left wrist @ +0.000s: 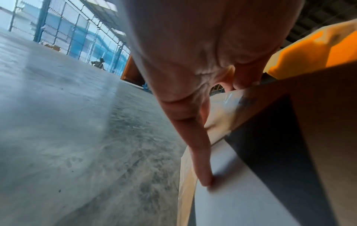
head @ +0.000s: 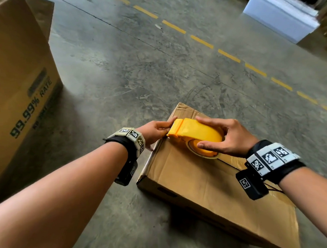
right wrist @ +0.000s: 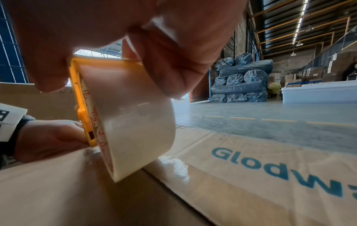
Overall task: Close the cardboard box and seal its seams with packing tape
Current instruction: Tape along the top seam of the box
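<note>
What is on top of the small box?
On the box stands a yellow tape dispenser, gripped by the right hand; the left hand pinches its front end. The contents are hidden.

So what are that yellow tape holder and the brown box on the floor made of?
The yellow tape dispenser looks like moulded plastic: smooth, evenly coloured, slightly glossy. The brown box looks like matt corrugated cardboard, with creases and a frayed corner. The pale tape roll seems to be shiny plastic film, though I can't be sure.
</note>
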